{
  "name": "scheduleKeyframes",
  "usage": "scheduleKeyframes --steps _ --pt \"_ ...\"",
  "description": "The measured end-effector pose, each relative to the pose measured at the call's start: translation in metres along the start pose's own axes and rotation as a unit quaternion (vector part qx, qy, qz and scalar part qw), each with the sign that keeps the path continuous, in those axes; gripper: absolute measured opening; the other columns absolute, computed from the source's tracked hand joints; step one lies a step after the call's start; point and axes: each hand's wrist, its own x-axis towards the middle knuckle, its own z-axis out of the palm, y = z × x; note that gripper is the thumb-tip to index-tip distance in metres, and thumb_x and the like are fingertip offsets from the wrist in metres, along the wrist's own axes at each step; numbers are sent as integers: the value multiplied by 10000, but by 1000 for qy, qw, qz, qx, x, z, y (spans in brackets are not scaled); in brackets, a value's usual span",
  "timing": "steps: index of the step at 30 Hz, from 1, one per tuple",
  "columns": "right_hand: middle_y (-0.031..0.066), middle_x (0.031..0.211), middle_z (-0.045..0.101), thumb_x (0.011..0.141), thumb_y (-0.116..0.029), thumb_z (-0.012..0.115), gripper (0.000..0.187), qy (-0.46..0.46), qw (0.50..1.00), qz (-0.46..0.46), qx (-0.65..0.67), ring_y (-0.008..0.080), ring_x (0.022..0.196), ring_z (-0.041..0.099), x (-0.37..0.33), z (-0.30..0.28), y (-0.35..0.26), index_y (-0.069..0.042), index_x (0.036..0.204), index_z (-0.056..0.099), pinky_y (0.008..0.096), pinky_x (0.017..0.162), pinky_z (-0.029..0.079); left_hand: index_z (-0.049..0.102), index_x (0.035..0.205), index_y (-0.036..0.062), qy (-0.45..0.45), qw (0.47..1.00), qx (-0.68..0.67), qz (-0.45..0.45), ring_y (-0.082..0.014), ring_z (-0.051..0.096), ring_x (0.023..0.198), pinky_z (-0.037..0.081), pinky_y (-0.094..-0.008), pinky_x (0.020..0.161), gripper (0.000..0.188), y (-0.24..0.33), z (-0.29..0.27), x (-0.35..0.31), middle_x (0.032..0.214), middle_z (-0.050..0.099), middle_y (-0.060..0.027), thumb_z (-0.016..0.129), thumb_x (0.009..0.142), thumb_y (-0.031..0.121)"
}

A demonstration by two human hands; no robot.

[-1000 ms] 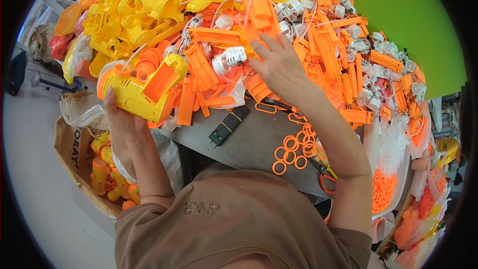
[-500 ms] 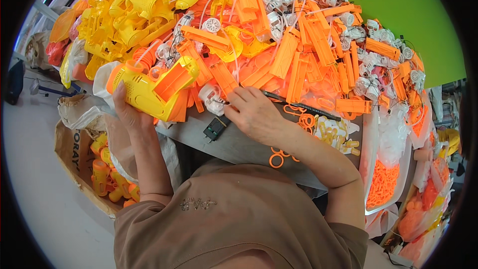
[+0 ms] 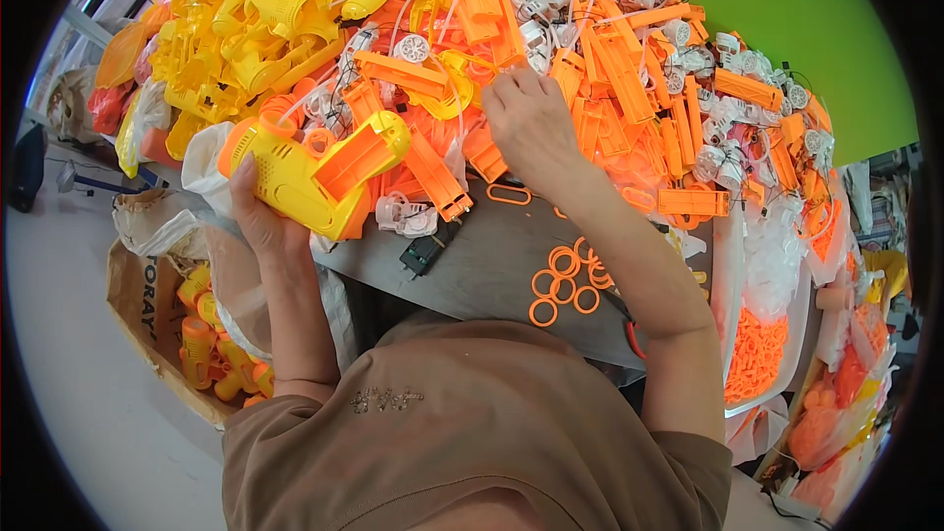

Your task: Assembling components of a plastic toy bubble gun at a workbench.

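My left hand is closed round a yellow toy gun body with orange parts, held above the table's left front. My right hand reaches into the heap of orange battery boxes, its fingers curled down. What lies under those fingertips is hidden. Just left of that wrist, an orange box-shaped part sits partly covered. Between my hands lie another orange battery box, a clear-white motor unit and a small black block.
Yellow shell halves are heaped at the far left. Several orange rings lie on the grey table near its front edge. A box of yellow-orange pieces stands lower left. At right is a tub of small orange parts.
My right hand has moved away from the motor unit, up and farther into the heap. More rings now show on the table. My left hand still holds the toy gun body, slightly shifted.
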Motion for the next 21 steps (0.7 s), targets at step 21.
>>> scheduleKeyframes --steps 21 --pt "47 832 543 831 -98 537 143 -48 877 122 462 158 800 517 24 -50 24 -7 941 543 286 733 411 445 1184 -29 -9 999 44 0 -298 557 1008 442 -420 904 496 -12 17 -1 1095 560 -179 556 776 232"
